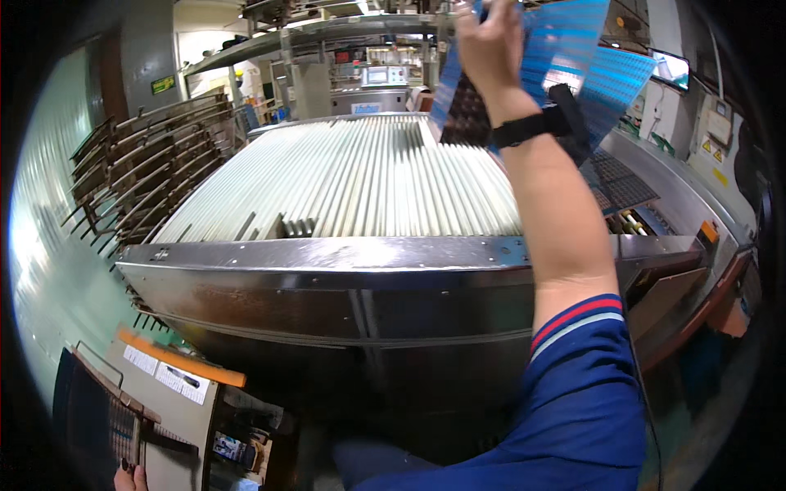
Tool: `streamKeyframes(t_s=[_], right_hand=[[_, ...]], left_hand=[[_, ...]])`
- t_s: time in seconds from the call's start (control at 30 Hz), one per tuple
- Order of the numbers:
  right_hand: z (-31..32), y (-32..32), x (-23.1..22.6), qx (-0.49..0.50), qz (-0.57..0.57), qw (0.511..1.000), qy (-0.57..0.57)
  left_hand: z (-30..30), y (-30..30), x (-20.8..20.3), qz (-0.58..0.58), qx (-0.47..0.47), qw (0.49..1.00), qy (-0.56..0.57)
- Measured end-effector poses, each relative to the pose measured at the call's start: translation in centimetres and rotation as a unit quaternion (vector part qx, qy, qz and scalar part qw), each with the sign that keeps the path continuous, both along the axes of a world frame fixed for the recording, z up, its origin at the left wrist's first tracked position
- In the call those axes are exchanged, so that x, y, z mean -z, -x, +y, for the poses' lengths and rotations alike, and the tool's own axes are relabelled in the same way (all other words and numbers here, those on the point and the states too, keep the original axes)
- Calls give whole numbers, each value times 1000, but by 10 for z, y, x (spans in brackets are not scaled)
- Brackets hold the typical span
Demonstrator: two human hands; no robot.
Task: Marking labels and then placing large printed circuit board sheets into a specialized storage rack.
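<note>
My right hand (493, 45) is raised at the top, its fingers closed on the upper part of a thin blue patterned panel (565, 37). A dark, dotted panel face (465, 114) shows below that hand, over the far end of the rollers. Another blue panel (618, 82) fans out to the right of my wrist. At the lower left edge, my left hand (129, 478) shows only its fingertips, closed around the end of a brown slotted rack (135, 438). Its palm is out of frame.
Ahead lies a bed of pale rollers (344, 184) behind a metal rim (352, 254). Dark panels (618, 184) lie at its right end. Stacked racks (155, 164) stand left. A cart (168, 413) carries papers and a pen. A control screen (383, 75) stands beyond.
</note>
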State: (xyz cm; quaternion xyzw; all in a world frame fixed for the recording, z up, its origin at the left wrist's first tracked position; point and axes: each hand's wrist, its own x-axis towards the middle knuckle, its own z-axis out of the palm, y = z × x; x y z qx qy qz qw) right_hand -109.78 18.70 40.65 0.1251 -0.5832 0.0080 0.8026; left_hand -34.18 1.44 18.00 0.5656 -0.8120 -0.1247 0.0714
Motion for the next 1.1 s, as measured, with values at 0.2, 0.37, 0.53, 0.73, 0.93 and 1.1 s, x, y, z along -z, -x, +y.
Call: streamKeyframes(t_s=[0.2, 0.37, 0.53, 0.73, 0.93, 1.1], right_hand=[[167, 56, -12, -274, 82, 945, 156], [191, 84, 50, -252, -132, 923, 258], [176, 81, 50, -219, -46, 940, 259], [193, 82, 63, -266, -210, 854, 394], [168, 68, 57, -352, -312, 840, 271], [156, 50, 57, -396, -315, 849, 155]], left_hand=[[-31, -47, 31, -30, 46, 992, 116], [-31, -43, 35, 259, 18, 965, -33], [-18, -34, 30, 301, -21, 953, -25], [-17, -26, 21, 332, -22, 941, -51], [-51, -49, 34, 210, 6, 978, -16], [-30, -16, 31, 272, 35, 961, -29]])
